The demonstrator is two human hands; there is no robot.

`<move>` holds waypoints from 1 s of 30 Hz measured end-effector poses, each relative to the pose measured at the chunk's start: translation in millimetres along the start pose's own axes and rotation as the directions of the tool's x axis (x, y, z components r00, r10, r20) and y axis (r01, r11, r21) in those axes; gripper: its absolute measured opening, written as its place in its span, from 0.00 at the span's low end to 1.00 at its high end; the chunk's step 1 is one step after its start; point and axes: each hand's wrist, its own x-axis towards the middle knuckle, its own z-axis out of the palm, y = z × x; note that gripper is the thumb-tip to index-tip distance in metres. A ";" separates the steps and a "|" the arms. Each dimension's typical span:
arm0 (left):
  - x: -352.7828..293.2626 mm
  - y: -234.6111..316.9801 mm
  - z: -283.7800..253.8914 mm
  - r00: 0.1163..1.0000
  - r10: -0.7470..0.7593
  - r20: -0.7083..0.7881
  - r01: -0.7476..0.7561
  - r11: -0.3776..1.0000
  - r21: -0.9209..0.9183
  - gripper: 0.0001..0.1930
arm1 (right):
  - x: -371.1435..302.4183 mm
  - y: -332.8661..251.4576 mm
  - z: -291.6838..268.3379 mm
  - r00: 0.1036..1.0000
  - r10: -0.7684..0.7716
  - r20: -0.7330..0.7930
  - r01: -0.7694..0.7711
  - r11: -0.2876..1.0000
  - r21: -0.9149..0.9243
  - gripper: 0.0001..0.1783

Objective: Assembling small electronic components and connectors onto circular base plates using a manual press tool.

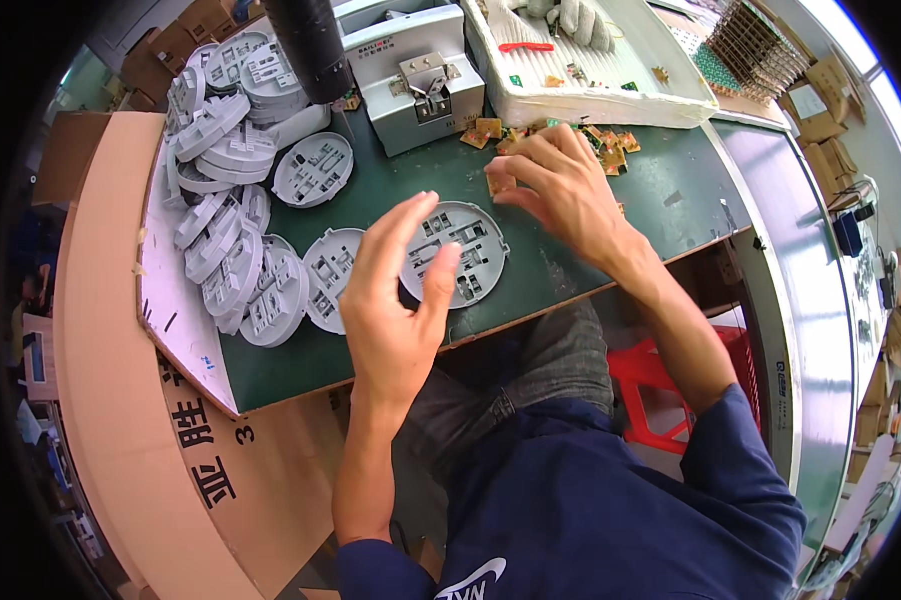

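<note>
My left hand (392, 285) is open, thumb and fingers apart, above the left edge of a round grey plastic housing (475, 250) with moulded slots and metal pieces. My right hand (570, 195) is closed in a pinch, just beyond the housing's right side. A small tan circuit board (492, 184) shows at its fingertips, mostly hidden by them. Behind that hand, several small circuit boards (615, 148) lie loose on the green tabletop. Another round housing (330, 278) lies partly behind my left hand, and one more (313, 170) sits farther back.
Grey housings (225, 165) are heaped along the left board edge. A metal machine (420, 85) stands at the back, beside a dark vertical tube (308, 45). The white foam tray (610, 108) at back right holds gloves (582, 22), a red tool (525, 47) and small boards. A red stool (650, 380) is below right.
</note>
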 end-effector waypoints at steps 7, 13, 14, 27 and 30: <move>13.7 -1.4 1.9 0.851 -0.361 0.381 0.525 0.576 -0.627 0.30 | -1.9 -57.8 -34.3 0.967 0.219 -0.127 -0.141 0.883 0.448 0.23; 13.1 -7.9 6.3 0.806 -0.302 0.509 0.592 0.418 -0.689 0.21 | -4.2 -63.6 -41.6 0.980 0.189 -0.070 -0.133 0.867 0.480 0.25; 13.3 -9.5 4.1 0.801 -0.313 0.510 0.598 0.440 -0.670 0.20 | -4.4 -62.6 -43.8 0.991 0.111 -0.069 -0.072 0.905 0.419 0.25; 5.8 4.0 8.0 0.954 -0.242 0.179 0.299 0.818 -0.490 0.14 | -23.3 -49.5 -37.6 0.881 0.391 0.267 -0.451 0.519 0.726 0.20; 3.5 2.0 9.1 0.987 -0.103 0.127 0.141 0.929 -0.342 0.11 | -28.3 -45.7 -32.7 0.886 0.370 0.278 -0.426 0.416 0.803 0.18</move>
